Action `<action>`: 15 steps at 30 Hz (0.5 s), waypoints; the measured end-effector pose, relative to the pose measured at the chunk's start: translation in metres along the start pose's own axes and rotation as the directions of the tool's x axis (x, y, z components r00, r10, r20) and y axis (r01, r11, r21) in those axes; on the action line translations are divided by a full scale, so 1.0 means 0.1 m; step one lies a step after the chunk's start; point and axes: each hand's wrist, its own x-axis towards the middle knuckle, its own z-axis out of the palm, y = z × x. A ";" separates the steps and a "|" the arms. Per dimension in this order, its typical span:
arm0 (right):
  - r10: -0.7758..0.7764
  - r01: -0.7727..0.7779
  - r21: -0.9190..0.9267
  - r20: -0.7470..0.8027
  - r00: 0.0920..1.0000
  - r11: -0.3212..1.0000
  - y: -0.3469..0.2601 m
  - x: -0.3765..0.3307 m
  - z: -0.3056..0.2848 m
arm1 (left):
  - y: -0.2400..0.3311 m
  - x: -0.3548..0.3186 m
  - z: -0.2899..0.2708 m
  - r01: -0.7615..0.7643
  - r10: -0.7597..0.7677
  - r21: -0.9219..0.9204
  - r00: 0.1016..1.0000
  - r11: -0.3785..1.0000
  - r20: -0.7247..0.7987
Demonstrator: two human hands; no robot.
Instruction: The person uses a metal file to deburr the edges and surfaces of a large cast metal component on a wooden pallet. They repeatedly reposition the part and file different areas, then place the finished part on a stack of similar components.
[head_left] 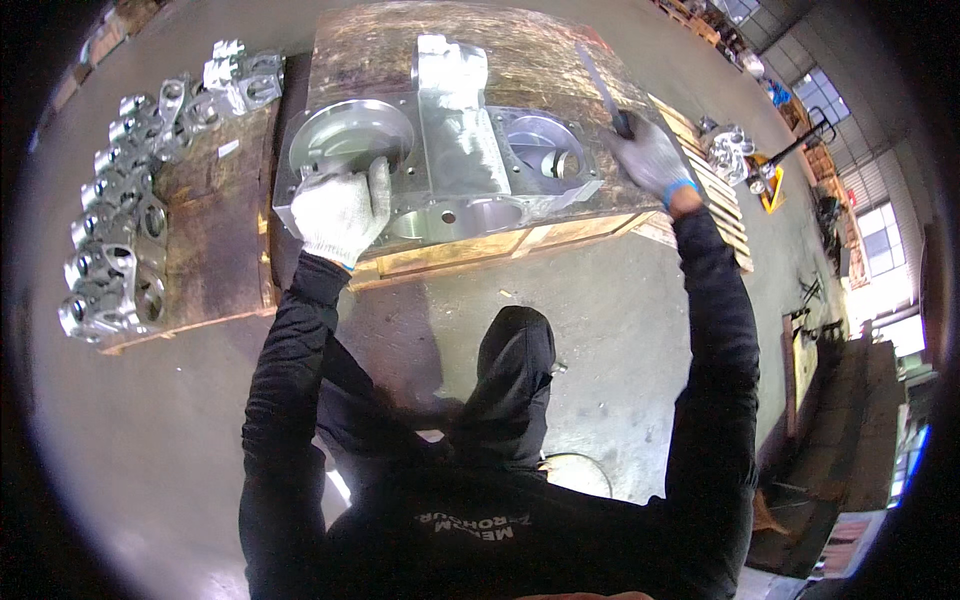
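A large silvery machined metal casting (465,150) with two wide round bores lies on a worn wooden work table (375,55). My left hand (338,212), in a white glove, grips its near left corner beside the larger bore, thumb pointing up and the other fingers curled and partly hidden. Off the casting's right end, my gloved right hand (648,160) is closed round the dark handle of a file (597,82). The file's long flat blade points away from me over the table and does not touch the casting.
To the left, a second wooden table (222,215) carries several smaller silvery castings (120,285). Slatted wood (715,195) and more metal parts (730,150) lie to the right, near a yellow pallet jack (770,188). Large brown boxes (850,430) stand at the lower right.
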 end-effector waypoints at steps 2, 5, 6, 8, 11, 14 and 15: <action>0.078 -0.142 0.227 0.270 0.960 0.964 -0.10 -0.32 -0.25 | 0.00 -0.01 -0.01 0.004 -0.005 -0.025 1.000 1.000 -0.013; 0.190 -0.361 0.187 0.590 0.785 0.913 -0.11 -0.55 -0.36 | -0.01 -0.01 0.00 0.010 -0.011 -0.050 1.000 0.999 -0.014; 0.231 -0.428 0.188 0.621 0.749 0.884 -0.09 -0.56 -0.34 | -0.01 -0.02 0.00 0.013 -0.014 -0.053 1.000 0.999 -0.024; 0.222 -0.405 0.203 0.584 0.781 0.892 -0.06 -0.51 -0.27 | 0.00 -0.02 0.00 0.023 -0.023 -0.039 1.000 0.999 -0.001; 0.179 -0.327 0.211 0.516 0.838 0.921 -0.11 -0.37 -0.15 | 0.00 -0.02 0.00 0.036 -0.036 0.012 0.999 0.999 0.032; 0.084 -0.136 0.088 0.442 0.893 0.987 -0.32 -0.31 -0.05 | 0.00 -0.02 0.01 0.028 -0.027 0.032 0.999 0.999 -0.027; 0.061 -0.075 0.017 0.421 0.905 0.997 -0.40 -0.31 -0.02 | 0.00 -0.02 0.02 0.027 -0.026 0.036 0.999 0.999 -0.019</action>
